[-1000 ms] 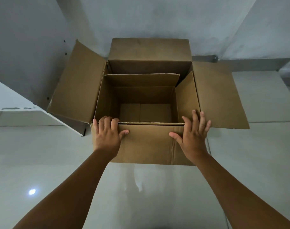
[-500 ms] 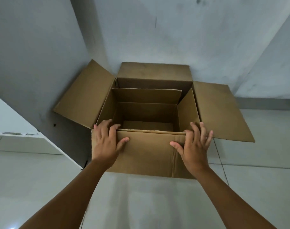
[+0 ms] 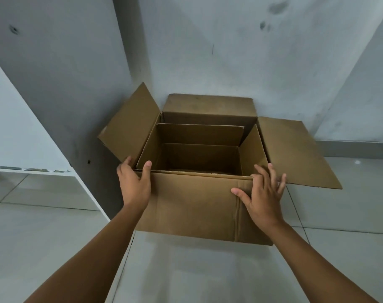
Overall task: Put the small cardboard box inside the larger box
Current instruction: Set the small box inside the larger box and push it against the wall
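**Two boxes nested, both hands at the near wall**

Two cardboard boxes are seen on a pale tiled floor [image 3: 208, 270], one set inside the other. The larger box [image 3: 195, 204] is placed close to a grey wall [image 3: 230, 51], with its flaps folded outward: the left flap [image 3: 129, 125] is raised at a slant, the right flap [image 3: 295, 154] is laid nearly flat above the floor, and the far flap [image 3: 210, 103] is tipped back toward the wall. The small cardboard box [image 3: 199, 158] is held within the larger one, open at the top, its own flaps standing upright against the inner walls; a gap is left between its far flap and the far wall of the larger box. Its bottom cannot be made out from this angle.

The left hand [image 3: 133, 182] is placed at the near left corner of the larger box, the thumb hooked over the top edge and the fingers wrapped round the corner on the outer side. How tightly the corner is gripped cannot be told. The right hand [image 3: 262, 193] is laid flat on the near wall by the right corner, the fingers spread wide and reaching just past the top edge, the thumb stretched out to the left across the cardboard. Nothing is pinched by it.

A white panel [image 3: 22, 138] is seen at the left, beside a grey pillar.
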